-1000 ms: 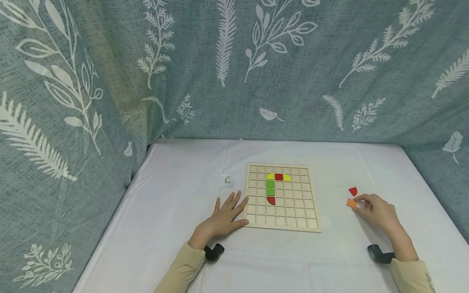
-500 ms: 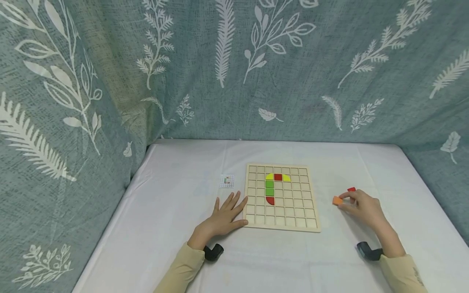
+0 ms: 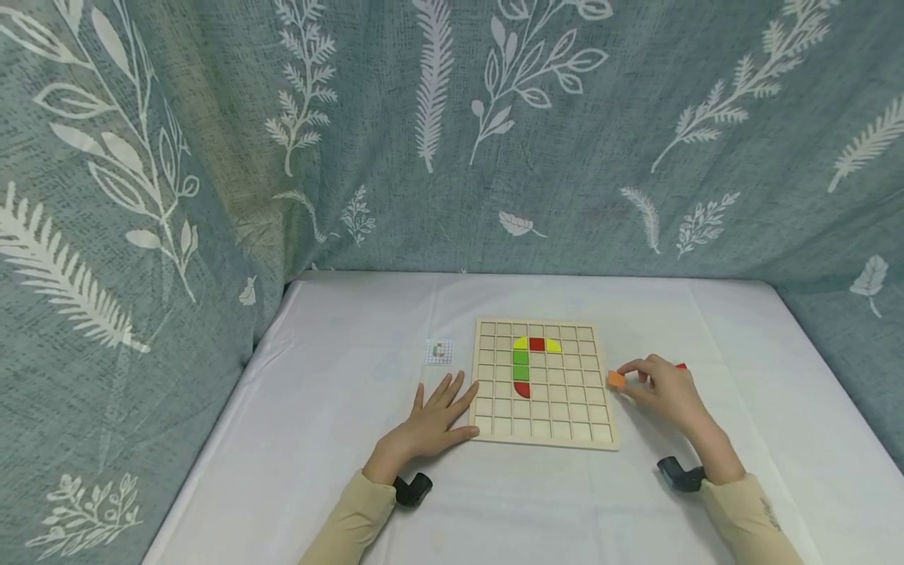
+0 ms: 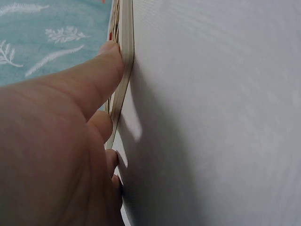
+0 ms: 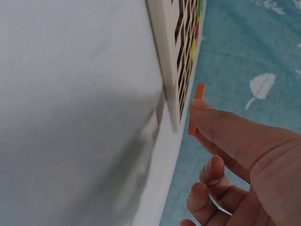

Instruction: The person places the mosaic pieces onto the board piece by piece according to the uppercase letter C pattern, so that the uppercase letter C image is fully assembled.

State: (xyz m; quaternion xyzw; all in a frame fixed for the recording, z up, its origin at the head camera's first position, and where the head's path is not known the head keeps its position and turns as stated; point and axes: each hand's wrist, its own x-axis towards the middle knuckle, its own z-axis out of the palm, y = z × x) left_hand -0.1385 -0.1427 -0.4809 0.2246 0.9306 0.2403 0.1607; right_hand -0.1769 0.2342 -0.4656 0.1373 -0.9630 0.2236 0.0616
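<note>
Between thumb and fingertips my right hand (image 3: 664, 390) pinches an orange square tile (image 3: 617, 380), seen edge-on as a thin orange tile (image 5: 200, 90) in the right wrist view. It hangs by the right rim of a wooden grid board (image 3: 565, 428). My left hand (image 3: 429, 420) lies with fingers spread, thumb and index fingertip touching the board's left edge. Set in the board are a red square tile (image 3: 537, 344), two yellow rounded tiles (image 3: 520, 344), two green square tiles (image 3: 520, 365) and a red rounded tile (image 3: 522, 389).
A small printed grid card (image 3: 439, 351) lies left of the board. Past my right hand, a red piece (image 3: 681, 366) shows only in part. White cloth (image 3: 318, 392) covers the table, and a patterned teal curtain (image 3: 381, 141) hangs behind it.
My right hand has carried the orange tile leftward from beside the red piece to the board's right edge. The left hand stays in place.
</note>
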